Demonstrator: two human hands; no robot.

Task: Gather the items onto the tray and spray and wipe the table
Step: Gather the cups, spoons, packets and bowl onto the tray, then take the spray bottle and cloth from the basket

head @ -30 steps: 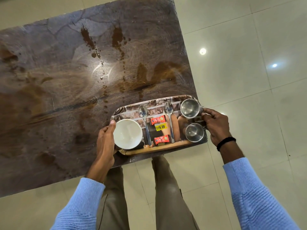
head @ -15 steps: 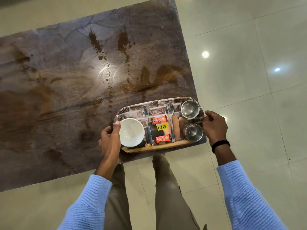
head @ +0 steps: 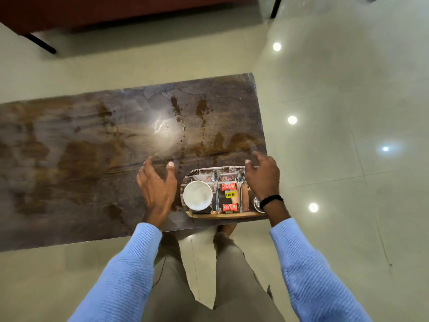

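Fingers (head: 146, 165) spread loose, your left hand (head: 157, 191) and right hand (head: 264, 180) hover empty over the stained table (head: 81, 159) and tray (head: 222, 215), glossy tiles (head: 348, 112) around.

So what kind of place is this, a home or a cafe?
Probably a café or lounge seating area, though a home can't be ruled out. A stone-look table stands on a glossy tiled floor mirroring ceiling spotlights, and a serving tray holds a bowl, spoons and sachets.
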